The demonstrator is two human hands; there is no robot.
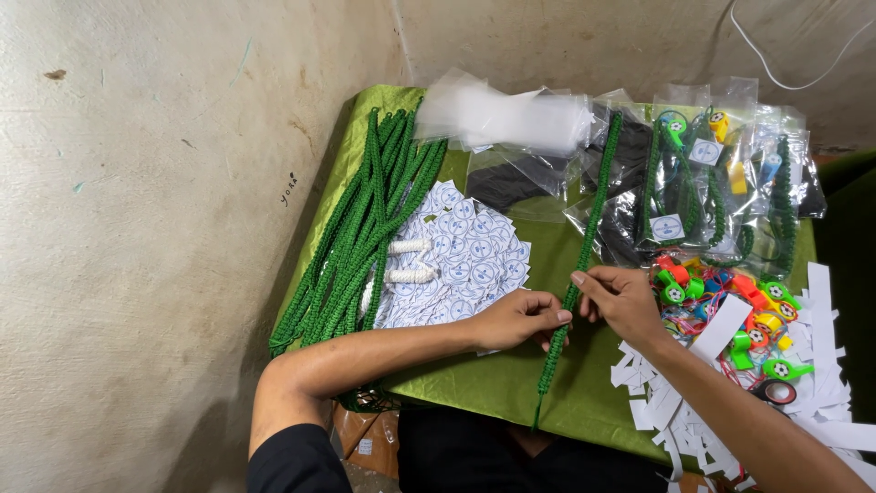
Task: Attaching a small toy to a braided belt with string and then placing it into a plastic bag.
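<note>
— What are the two hands doing?

— Both pinch one green braided cord (pixel 584 239) that runs from the far packets down to the near edge of the bench (pixel 493 379). The left hand (pixel 518 319) has its fingers closed on the cord from the left; the right hand (pixel 622 299) grips it just above, thumb and forefinger pressed together on the braid. The two hands nearly touch.

— And the cord's ends?

— The upper end lies over the dark plastic packets (pixel 630 173); the lower end hangs just past the bench's front edge.

— What lies on the left?

— A thick bundle of green cords (pixel 360 237) stretched along the left side, with two white braided pieces (pixel 408 260) beside it. Next to them sits a heap of small round white stickers (pixel 470 246), partly under the left hand.

— On the right?

— A pile of coloured plastic whistles (pixel 730 306), green, orange and yellow, just beyond the right hand. White paper strips (pixel 821 365) are scattered near them, and a roll of tape (pixel 778 392) lies among the strips. Clear bags holding finished cords and whistles (pixel 703 173) are stacked at the far right.
</note>
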